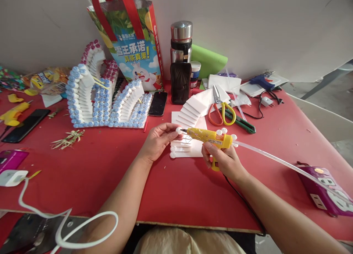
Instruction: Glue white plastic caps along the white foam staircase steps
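My right hand [222, 159] is wrapped round the handle of a yellow hot glue gun [204, 134], with a long clear glue stick [271, 158] trailing from its back end. The nozzle points left and meets a small white rolled rosette [178, 130], pinched between the thumb and fingers of my left hand [161, 140]. Beneath the gun lies a white card piece [198, 151] with fanned white strips [190, 112] behind it. Along its left side sit a few white rosettes [173, 149], and more white rosettes [222, 131] show just beyond the gun.
Scissors [220, 108] and a green cutter [242, 123] lie behind the gun. Blue-and-white rosette pieces [91, 103] stand at back left, near a shopping bag [138, 44], a steel flask [181, 40] and phones [158, 103]. A purple power strip [325, 187] lies right; a white cable [41, 210] loops left.
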A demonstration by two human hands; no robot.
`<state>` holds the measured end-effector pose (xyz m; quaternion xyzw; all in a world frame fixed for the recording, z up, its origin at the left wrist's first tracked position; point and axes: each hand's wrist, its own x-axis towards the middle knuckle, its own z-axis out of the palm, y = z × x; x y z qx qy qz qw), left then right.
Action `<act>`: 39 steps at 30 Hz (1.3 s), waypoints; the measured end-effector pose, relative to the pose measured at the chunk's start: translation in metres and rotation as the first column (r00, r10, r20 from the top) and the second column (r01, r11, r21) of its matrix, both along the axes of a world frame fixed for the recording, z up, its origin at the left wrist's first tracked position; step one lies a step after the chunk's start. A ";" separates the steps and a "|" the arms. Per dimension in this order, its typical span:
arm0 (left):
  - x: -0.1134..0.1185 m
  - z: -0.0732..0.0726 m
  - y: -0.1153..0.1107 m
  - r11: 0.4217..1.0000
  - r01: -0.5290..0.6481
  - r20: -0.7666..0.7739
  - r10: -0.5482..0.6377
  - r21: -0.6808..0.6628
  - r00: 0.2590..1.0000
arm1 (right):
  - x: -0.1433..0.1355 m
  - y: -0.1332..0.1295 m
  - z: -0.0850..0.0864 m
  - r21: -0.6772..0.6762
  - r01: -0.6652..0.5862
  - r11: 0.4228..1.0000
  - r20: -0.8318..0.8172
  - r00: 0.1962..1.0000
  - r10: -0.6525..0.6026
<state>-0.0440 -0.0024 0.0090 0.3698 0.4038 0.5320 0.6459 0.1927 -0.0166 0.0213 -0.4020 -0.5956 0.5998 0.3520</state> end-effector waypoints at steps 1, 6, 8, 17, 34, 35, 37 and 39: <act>0.000 0.000 0.000 1.000 0.002 -0.003 -0.002 -0.001 1.000 | 0.000 0.000 0.000 -0.002 0.002 1.000 0.000 1.000 -0.002; 0.000 0.000 0.000 1.000 0.005 -0.011 -0.005 0.001 1.000 | 0.000 0.000 0.000 -0.007 0.007 1.000 0.006 1.000 -0.007; 0.000 0.000 0.000 1.000 0.004 -0.015 -0.004 0.001 1.000 | 0.001 0.000 -0.001 -0.002 0.006 1.000 0.006 1.000 -0.006; 0.001 0.003 -0.001 1.000 0.005 -0.010 -0.005 -0.004 1.000 | 0.001 0.000 -0.002 -0.005 0.000 1.000 0.002 1.000 0.000; 0.000 0.005 -0.001 1.000 -0.015 0.016 0.015 -0.014 1.000 | 0.000 0.000 0.000 -0.033 0.018 0.999 0.006 1.000 -0.018; 0.000 0.005 -0.001 1.000 -0.017 0.021 0.017 -0.012 1.000 | 0.000 0.000 0.001 -0.029 0.016 0.999 0.008 1.000 -0.016; 0.000 0.005 -0.001 1.000 -0.017 0.025 0.017 -0.006 1.000 | 0.000 0.000 0.002 -0.018 0.013 1.000 0.013 1.000 -0.013; 0.000 0.005 -0.001 1.000 -0.011 0.024 0.011 0.000 1.000 | 0.000 -0.001 0.002 -0.006 0.010 1.000 0.024 1.000 -0.009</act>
